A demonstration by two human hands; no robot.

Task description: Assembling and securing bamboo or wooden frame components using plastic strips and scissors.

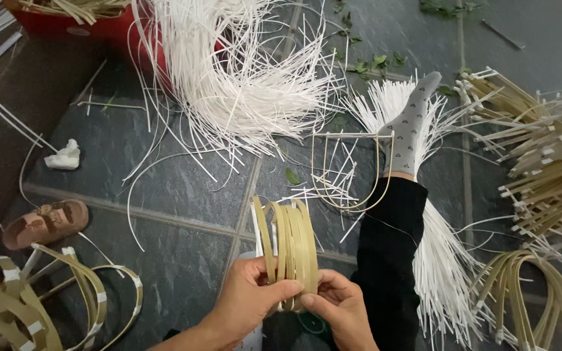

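My left hand (250, 298) and my right hand (341, 305) both grip the lower end of a bundle of bent yellow bamboo strips (291, 244), held upright in front of me. The thumbs press on the bundle's base from each side. Just beyond it, a thin U-shaped bamboo frame (351, 170) stands on the floor near my grey-socked foot (411, 127) and black trouser leg (388, 260).
A big tangle of white strips (229, 71) lies ahead, with more white strips (447, 273) under my leg. Taped bamboo hoops (47, 292) sit at lower left, bamboo sticks (548, 169) at right. A sandal (43, 223), a white crumpled scrap (64, 156) and a red tub (86, 26) are at left.
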